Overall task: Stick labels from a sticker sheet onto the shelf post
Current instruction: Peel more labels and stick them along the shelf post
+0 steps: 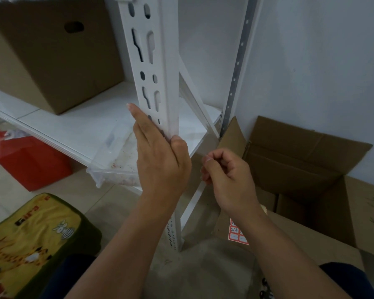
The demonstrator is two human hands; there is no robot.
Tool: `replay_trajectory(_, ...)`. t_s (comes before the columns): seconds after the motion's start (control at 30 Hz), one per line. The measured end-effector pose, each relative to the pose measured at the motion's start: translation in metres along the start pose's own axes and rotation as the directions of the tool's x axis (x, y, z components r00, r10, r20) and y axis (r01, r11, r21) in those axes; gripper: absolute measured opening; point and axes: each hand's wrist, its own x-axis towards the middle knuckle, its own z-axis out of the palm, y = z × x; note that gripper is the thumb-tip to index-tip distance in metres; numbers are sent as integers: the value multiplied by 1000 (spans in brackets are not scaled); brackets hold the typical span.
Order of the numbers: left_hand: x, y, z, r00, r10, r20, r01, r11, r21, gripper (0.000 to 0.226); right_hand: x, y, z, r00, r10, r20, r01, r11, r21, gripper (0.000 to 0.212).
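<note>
The person's bare left hand (160,156) is raised with its back to the camera, fingers straight and together, pointing upward, thumb pressed along the right side. The left forearm rises from the lower left. The bare right hand (227,175) sits just to the right and slightly lower, fingers curled inward toward the thumb. The right forearm comes up from the lower right.

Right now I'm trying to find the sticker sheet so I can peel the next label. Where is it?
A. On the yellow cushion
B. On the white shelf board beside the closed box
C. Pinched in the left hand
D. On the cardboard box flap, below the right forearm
D: the red-bordered sticker sheet lies on the flap of the open cardboard box, partly hidden under the right forearm, while the left hand is on the shelf post.
</note>
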Motion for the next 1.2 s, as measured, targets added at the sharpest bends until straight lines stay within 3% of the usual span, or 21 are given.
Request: replay_trajectory(1.2,-1,0,-1,1000,11,-16,-11,1000,-13,74,3,-1,12,1000,0,31,-1,1000,5,16)
